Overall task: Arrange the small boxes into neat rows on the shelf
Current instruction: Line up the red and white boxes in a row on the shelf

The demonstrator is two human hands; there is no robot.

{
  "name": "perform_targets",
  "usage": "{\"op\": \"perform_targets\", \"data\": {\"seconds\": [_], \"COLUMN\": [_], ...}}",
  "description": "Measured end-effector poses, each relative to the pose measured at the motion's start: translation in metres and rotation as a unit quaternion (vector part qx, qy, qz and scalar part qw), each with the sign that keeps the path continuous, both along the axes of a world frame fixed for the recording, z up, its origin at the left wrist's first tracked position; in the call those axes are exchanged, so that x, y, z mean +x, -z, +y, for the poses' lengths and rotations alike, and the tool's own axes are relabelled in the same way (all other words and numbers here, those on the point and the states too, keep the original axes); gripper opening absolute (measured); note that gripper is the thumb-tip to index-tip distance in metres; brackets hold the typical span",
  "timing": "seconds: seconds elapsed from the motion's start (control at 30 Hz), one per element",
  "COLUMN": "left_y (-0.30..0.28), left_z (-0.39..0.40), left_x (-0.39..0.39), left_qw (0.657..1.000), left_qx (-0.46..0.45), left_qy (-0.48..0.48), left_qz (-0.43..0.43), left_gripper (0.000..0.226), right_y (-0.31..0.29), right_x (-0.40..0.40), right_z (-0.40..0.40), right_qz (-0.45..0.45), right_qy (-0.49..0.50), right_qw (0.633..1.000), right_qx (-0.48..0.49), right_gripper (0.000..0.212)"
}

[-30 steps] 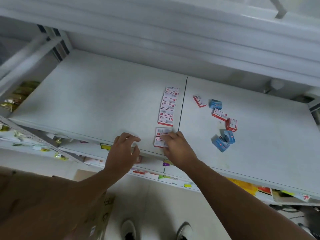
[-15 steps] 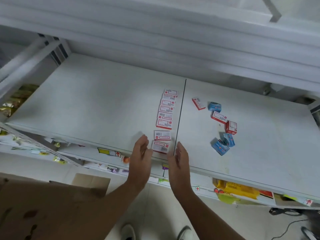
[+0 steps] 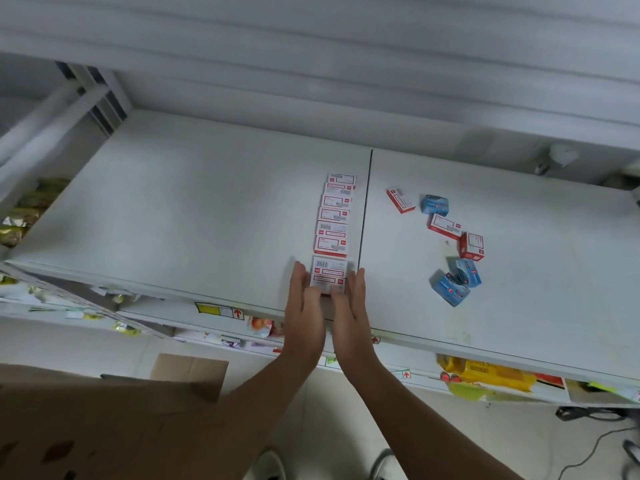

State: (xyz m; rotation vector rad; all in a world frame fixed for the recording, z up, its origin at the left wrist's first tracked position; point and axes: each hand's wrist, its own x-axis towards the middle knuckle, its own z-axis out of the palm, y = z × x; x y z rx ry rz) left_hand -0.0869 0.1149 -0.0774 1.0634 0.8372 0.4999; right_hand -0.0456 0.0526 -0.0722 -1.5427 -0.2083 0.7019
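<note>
Head view. Shows a white shelf [image 3: 207, 209] bearing a column of red-and-white boxes [image 3: 334, 216] just left of the panel seam [image 3: 364, 220]. Shows the left hand [image 3: 304, 306] and right hand [image 3: 349, 306], fingers straight and flat, pressing opposite sides of the two nearest boxes [image 3: 329, 271] at the front edge. Right of the seam: loose red boxes [image 3: 445, 226] and blue boxes [image 3: 450, 289], scattered, well apart from the column. Below: cardboard carton [image 3: 104, 427], yellow packets [image 3: 485, 374] on a lower shelf, shoes [image 3: 272, 467].

Carton [image 3: 104, 420]: brown, lower left, one flap raised.
Yellow packets [image 3: 485, 374]: lower shelf, right.
Gold packets [image 3: 31, 209]: far left.
Cable [image 3: 588, 455]: floor, bottom right.
</note>
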Motion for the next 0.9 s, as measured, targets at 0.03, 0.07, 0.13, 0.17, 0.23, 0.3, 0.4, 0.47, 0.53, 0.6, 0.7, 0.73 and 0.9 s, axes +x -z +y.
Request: {"op": "perform_targets", "data": {"seconds": [0.03,0.07,0.13,0.17,0.23,0.3,0.4,0.47,0.53,0.6,0.7,0.73,0.9], "left_y": [-0.002,-0.001,0.000,0.000,0.001,0.001,0.002,0.004,0.005,0.007,0.010,0.009,0.005], "left_z": [0.001,0.002,0.005,0.007,0.012,0.017,0.023,0.026,0.030,0.034,0.042,0.043,0.051], "left_x": [0.002,0.004,0.008,0.010,0.014,0.017,0.021,0.024,0.029,0.035,0.044,0.047,0.060], "left_qw": [1.000,0.999,0.996,0.994,0.989,0.985,0.981,0.981,0.980,0.979,0.980,0.981,0.981], "left_qx": [0.009,0.021,0.060,0.080,0.110,0.134,0.146,0.144,0.144,0.146,0.152,0.150,0.152], "left_qy": [0.005,0.013,0.029,0.035,0.048,0.059,0.070,0.073,0.077,0.078,0.070,0.069,0.068], "left_qz": [0.012,0.028,0.059,0.068,0.081,0.091,0.105,0.110,0.117,0.118,0.112,0.106,0.102], "left_gripper": [0.091,0.078,0.057,0.049,0.044,0.043,0.050,0.051,0.052,0.048,0.038,0.037,0.041], "right_y": [0.000,0.001,0.002,0.003,0.003,0.003,0.005,0.005,0.007,0.008,0.008,0.009,0.007], "right_x": [0.002,0.004,0.007,0.009,0.014,0.020,0.030,0.035,0.039,0.043,0.048,0.050,0.063], "right_z": [0.000,0.001,0.003,0.005,0.009,0.011,0.013,0.016,0.020,0.025,0.034,0.037,0.047], "right_qz": [0.001,0.000,-0.008,-0.008,-0.002,-0.005,-0.013,-0.014,-0.012,-0.008,-0.006,-0.006,-0.016], "right_qy": [-0.001,-0.005,-0.011,-0.012,-0.011,-0.014,-0.021,-0.022,-0.017,-0.011,0.002,0.008,0.009], "right_qw": [1.000,1.000,1.000,1.000,1.000,1.000,0.999,0.999,0.999,1.000,1.000,1.000,0.999], "right_qx": [-0.002,-0.005,-0.010,-0.011,-0.017,-0.022,-0.024,-0.030,-0.030,-0.026,-0.025,-0.026,-0.030], "right_gripper": [0.059,0.057,0.055,0.055,0.055,0.054,0.049,0.047,0.046,0.046,0.041,0.040,0.043]}}
